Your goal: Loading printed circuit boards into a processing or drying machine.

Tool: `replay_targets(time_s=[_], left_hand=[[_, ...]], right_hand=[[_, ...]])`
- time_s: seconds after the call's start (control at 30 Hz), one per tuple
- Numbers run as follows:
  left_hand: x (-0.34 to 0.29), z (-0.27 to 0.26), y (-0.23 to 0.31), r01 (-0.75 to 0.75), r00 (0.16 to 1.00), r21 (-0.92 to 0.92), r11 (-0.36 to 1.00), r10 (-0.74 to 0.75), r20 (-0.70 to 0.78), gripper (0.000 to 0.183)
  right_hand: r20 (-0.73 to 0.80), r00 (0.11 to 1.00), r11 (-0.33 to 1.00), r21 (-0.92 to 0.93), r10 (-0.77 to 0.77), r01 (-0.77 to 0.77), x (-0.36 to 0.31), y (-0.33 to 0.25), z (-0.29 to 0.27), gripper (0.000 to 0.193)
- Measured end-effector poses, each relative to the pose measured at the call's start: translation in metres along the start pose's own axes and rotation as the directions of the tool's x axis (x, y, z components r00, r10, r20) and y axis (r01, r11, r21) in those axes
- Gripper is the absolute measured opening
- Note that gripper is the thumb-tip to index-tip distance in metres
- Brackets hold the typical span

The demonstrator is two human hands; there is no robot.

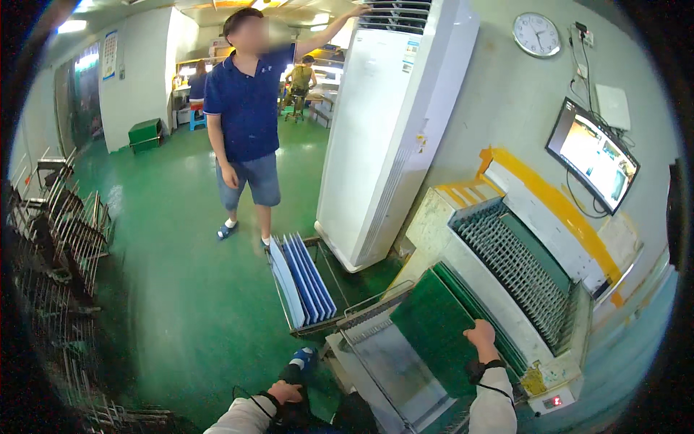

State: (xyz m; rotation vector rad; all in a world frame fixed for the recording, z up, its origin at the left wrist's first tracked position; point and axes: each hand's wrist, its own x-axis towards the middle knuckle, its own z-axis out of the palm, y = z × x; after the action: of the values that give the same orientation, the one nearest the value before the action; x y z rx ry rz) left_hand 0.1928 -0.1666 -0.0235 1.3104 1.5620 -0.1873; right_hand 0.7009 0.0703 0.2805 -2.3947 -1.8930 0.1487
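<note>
My right hand (481, 338) is closed on the edge of a green board (434, 325), a thin flat sheet. The board leans at a slant over a metal rack (387, 354) with a pale sheet-like surface. More green boards (473, 300) stand close together just beyond it, beside the roller machine. My left hand (285, 391) rests by my leg at the lower middle, holding nothing that I can see, its fingers loosely laid.
Ahead, a wire rack (296, 329) holds several blue-white panels (311, 282). A person (246, 108) stands beyond it, one arm raised to a tall white air conditioner (376, 137). To the right is a roller machine (517, 267); dark metal racks (65, 260) line the left.
</note>
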Motion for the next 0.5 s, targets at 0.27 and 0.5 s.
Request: replay_targets(time_s=[0.27,0.5], left_hand=[[0.013,0.008,-0.01,-0.027,1.0,-0.076,0.997,0.027,-0.009,0.064],[0.088,-0.028,-0.017,-0.243,0.97,0.078,0.967,0.24,0.044,0.068]], right_hand=[[-0.042,0.997,0.994,-0.081,-0.072,0.068,0.004,0.009,-0.015,0.049],[-0.017,0.999,0.987,-0.158,-0.03,0.027,0.009,0.026,-0.025,0.061]])
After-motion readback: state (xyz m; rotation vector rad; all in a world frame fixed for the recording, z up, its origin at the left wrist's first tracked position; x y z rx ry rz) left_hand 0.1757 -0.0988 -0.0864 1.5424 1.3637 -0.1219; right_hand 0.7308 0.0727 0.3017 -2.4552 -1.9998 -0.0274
